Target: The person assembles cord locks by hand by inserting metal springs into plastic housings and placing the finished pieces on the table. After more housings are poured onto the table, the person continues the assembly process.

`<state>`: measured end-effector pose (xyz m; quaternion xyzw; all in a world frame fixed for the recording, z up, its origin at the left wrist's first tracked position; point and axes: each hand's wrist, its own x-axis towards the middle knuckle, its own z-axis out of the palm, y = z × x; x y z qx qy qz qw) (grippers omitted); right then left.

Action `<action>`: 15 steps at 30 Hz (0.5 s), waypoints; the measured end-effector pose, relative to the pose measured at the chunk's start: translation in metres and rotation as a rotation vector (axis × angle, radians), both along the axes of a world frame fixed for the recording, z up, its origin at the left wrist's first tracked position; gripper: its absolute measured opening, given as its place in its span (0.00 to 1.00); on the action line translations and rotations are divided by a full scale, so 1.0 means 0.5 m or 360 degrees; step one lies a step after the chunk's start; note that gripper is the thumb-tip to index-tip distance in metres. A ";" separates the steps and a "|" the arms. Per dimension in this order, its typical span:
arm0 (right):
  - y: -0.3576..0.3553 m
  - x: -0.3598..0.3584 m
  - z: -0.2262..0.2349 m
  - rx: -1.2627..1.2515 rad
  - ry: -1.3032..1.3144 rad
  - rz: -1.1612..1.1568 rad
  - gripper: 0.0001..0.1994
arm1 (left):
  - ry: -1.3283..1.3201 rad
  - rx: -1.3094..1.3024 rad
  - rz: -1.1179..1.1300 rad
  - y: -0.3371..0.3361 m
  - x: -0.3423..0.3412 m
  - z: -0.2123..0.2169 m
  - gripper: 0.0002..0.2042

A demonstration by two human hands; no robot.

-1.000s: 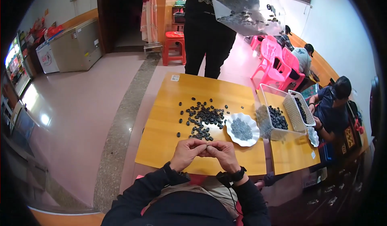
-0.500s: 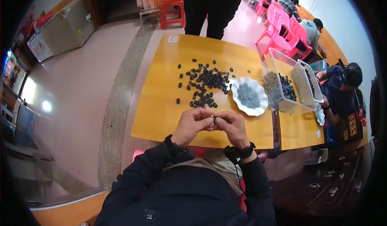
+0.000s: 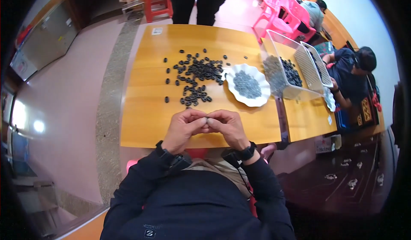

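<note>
My left hand [image 3: 182, 129] and right hand [image 3: 229, 128] meet over the table's near edge, thumbs and fingertips pressed together. Between them is a small dark piece [image 3: 207, 119], mostly covered by the fingers. Just beyond, many small black oval rings [image 3: 204, 71] lie loosely scattered on the yellow wooden table [image 3: 145, 124]. To their right stands a white plate with a wavy rim [image 3: 256, 103], heaped with small clear greyish pieces [image 3: 245, 85].
Right of the plate, a clear plastic bin [image 3: 305, 93] contains more black pieces, with a white perforated basket [image 3: 316, 74] beside it. A seated person [image 3: 351, 68] works at the right. Someone in dark trousers [image 3: 192, 4] stands beyond the table. Pink chairs [image 3: 274, 4] stand farther back.
The whole scene has shifted left and slightly up in the picture as the view turned. My fingertips have closed more tightly over the small piece, which now shows less.
</note>
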<state>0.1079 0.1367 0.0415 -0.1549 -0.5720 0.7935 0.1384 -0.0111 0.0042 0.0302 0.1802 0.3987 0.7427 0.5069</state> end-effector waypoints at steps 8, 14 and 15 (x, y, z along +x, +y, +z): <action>0.091 0.076 -0.011 0.1242 -0.0167 -0.0403 0.06 | 0.0033 -0.0161 0.0002 0.001 0.011 -0.018 0.08; 0.259 0.127 0.019 0.2382 -0.0531 -0.0663 0.05 | 0.0030 -0.0200 -0.0014 0.003 0.012 -0.022 0.10; 0.277 0.127 0.018 0.2401 -0.0653 -0.0608 0.06 | 0.0026 -0.0198 -0.0026 0.003 0.015 -0.022 0.10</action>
